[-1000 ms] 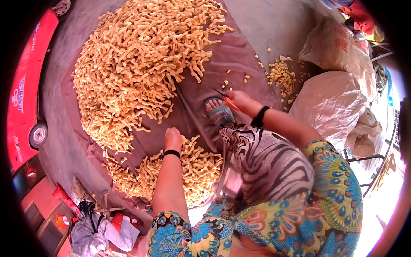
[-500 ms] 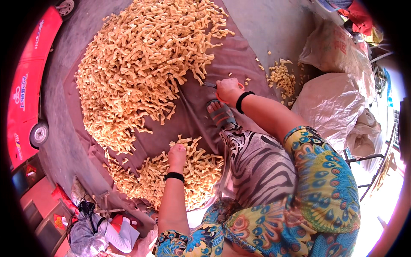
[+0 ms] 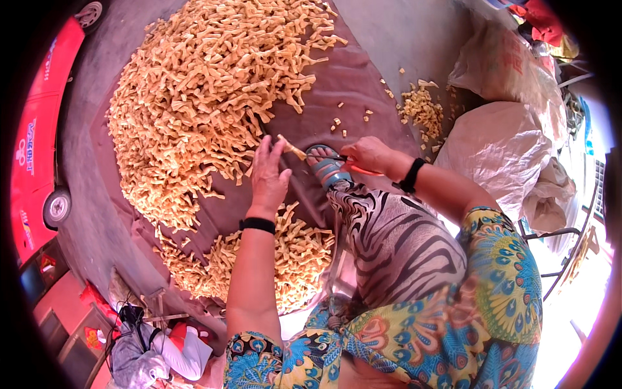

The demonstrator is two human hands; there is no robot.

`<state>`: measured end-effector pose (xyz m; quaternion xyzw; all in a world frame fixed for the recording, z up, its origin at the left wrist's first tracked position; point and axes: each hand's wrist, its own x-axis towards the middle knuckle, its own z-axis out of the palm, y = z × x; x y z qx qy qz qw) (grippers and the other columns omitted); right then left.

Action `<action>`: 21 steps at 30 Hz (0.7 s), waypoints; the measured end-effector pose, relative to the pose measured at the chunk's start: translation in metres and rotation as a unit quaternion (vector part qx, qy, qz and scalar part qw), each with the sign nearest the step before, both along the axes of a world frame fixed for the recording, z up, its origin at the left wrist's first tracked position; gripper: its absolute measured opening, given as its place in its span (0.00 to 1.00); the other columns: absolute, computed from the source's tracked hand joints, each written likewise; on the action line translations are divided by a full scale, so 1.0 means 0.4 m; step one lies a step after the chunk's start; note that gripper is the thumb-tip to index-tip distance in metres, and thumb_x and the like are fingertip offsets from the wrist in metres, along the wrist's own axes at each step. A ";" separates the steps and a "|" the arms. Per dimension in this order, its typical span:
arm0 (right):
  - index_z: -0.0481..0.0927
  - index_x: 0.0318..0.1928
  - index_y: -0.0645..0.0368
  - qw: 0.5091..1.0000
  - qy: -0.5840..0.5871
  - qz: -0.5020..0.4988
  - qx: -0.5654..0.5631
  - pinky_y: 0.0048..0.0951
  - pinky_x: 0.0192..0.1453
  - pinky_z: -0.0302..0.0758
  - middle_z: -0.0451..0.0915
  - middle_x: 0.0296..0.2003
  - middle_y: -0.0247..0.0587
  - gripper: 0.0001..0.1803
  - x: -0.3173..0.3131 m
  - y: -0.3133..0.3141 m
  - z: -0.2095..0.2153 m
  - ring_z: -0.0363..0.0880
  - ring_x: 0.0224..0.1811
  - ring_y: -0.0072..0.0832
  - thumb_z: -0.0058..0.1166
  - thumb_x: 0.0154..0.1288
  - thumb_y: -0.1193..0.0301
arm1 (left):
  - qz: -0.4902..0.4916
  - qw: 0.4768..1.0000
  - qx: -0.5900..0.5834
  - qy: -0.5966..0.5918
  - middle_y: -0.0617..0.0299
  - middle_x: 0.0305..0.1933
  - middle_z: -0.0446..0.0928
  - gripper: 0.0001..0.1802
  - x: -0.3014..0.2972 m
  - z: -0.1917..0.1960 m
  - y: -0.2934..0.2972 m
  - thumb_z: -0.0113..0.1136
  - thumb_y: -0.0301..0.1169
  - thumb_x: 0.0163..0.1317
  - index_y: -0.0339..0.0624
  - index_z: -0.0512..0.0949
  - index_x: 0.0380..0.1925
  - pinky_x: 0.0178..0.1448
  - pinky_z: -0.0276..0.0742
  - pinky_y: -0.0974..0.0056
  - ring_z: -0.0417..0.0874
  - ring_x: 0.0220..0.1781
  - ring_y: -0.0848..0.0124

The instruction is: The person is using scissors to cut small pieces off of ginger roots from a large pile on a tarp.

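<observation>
My left hand (image 3: 269, 174) is over the dark red cloth, its palm down and fingers stretched out. Right at its fingertips is a tan, knobbly stick-like piece (image 3: 291, 147); whether the fingers touch it I cannot tell. My right hand (image 3: 370, 155) is closed beside my sandalled foot, around what look like scissors with orange handles (image 3: 367, 172), mostly hidden by the fingers. Beyond my left hand spreads a large heap of the same tan pieces (image 3: 201, 91). A smaller pile (image 3: 304, 259) lies nearer me, partly behind my left forearm.
Cut-off bits (image 3: 421, 110) are scattered on the floor at the right, with a few on the cloth (image 3: 363, 71). Large pale sacks (image 3: 495, 155) stand at the right. A red vehicle (image 3: 42, 136) is at far left; another person (image 3: 139, 353) sits at lower left.
My left hand has risen from the smaller pile toward the large heap, and its fingers have spread. My right hand, with the scissors, has drawn back toward me, beside my foot.
</observation>
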<state>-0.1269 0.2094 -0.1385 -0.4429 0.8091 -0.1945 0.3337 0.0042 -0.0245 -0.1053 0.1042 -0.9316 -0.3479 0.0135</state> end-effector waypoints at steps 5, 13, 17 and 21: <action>0.75 0.31 0.55 0.989 -0.124 -0.025 -0.074 0.41 0.30 0.69 0.76 0.23 0.50 0.17 0.023 0.046 0.053 0.75 0.28 0.47 0.56 0.55 0.54 | -0.104 0.992 0.022 -0.064 0.61 0.43 0.75 0.16 -0.011 -0.052 0.002 0.61 0.22 0.46 0.43 0.73 0.38 0.55 0.68 0.63 0.74 0.50 0.61; 0.78 0.34 0.61 0.848 -0.476 -0.197 -0.124 0.23 0.32 0.69 0.76 0.25 0.28 0.14 0.069 0.087 0.017 0.70 0.28 0.16 0.62 0.56 0.63 | 0.191 0.717 0.660 -0.116 0.62 0.38 0.75 0.07 0.011 -0.086 0.143 0.52 0.20 0.60 0.39 0.69 0.38 0.48 0.75 0.68 0.78 0.40 0.72; 0.77 0.39 0.63 0.825 -0.509 -0.215 -0.116 0.21 0.36 0.70 0.76 0.29 0.27 0.16 0.071 0.116 -0.001 0.71 0.31 0.15 0.62 0.56 0.65 | 0.255 0.643 0.700 -0.178 0.60 0.34 0.76 0.08 -0.003 -0.056 0.162 0.53 0.24 0.59 0.39 0.68 0.39 0.43 0.79 0.66 0.81 0.34 0.69; 0.72 0.49 0.65 0.751 -0.578 -0.281 -0.150 0.21 0.45 0.70 0.77 0.38 0.33 0.23 0.086 0.145 0.009 0.72 0.40 0.17 0.62 0.57 0.65 | 0.245 0.673 0.675 -0.178 0.61 0.28 0.75 0.07 -0.022 -0.035 0.153 0.53 0.26 0.59 0.40 0.69 0.37 0.31 0.77 0.70 0.78 0.25 0.73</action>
